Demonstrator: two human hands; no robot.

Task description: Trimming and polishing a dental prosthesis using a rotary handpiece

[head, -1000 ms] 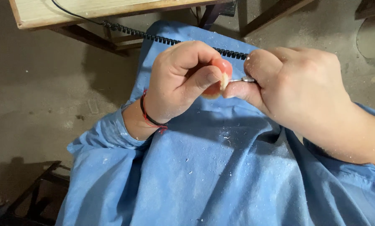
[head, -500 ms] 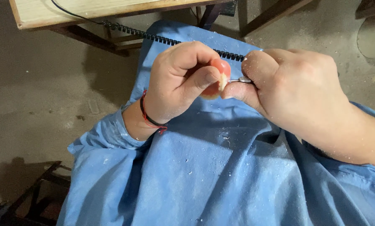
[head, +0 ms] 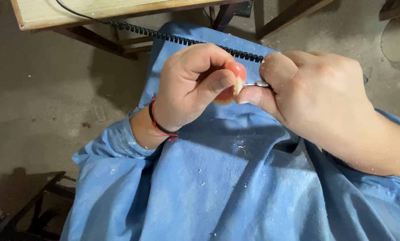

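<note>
The left hand (head: 189,87) has its grip closed around a small pink piece (head: 235,76), held up over the blue-clad lap (head: 218,178). The right hand (head: 318,96) is clenched on a thin metal tool (head: 257,84), whose tip touches the pale edge of the pink piece. A black coiled cord (head: 182,40) runs behind the hands from the wooden table (head: 75,13), and pale flecks dot the blue cloth.
</note>
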